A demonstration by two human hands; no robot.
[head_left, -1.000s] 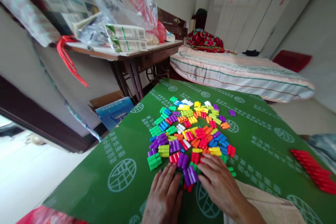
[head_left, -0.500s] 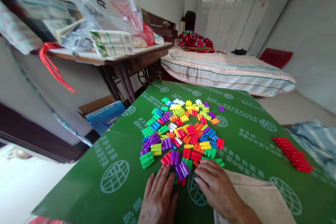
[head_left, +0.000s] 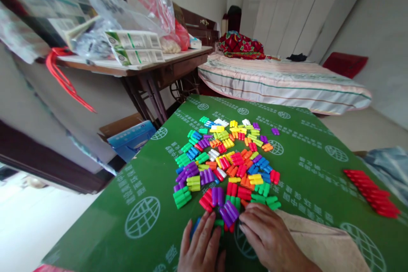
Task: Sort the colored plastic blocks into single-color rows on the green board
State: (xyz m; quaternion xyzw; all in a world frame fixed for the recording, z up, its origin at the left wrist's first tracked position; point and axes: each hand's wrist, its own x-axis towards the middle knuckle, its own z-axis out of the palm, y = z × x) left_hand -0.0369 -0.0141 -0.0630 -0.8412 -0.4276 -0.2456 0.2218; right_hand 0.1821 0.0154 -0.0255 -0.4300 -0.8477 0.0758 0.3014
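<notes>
Clearly, on the green tabletop (head_left: 105, 229) that stretches out under and beyond our fingers, we seem to be handling small pieces by touch, and we judge a low, light contact best, wrists easy, so nothing just ahead of the fingertips gets knocked. The scatter of plastic pieces (head_left: 236, 159) fans out directly in front of both hands, its near edge reaching our fingertips; a red ridged strip (head_left: 371, 193) lies well apart, off to the right of our right fingers. Our left hand (head_left: 200, 244) lies palm down with its fingers stretched forward and slightly parted, while our right hand (head_left: 269, 236) has its fingers bent and close together; whether they pinch anything, we cannot tell. We do well to move one piece at a time and lift the fingers clear before shifting sideways. The pieces look glossy, like short rounded tubes joined side by side, in purple, red, orange, yellow, lime, green, blue and white. A purple piece (head_left: 229, 213) lies tilted between our two sets of fingertips, nearer the right; a blue piece (head_left: 194, 228) shows only partly between our left fingers.
</notes>
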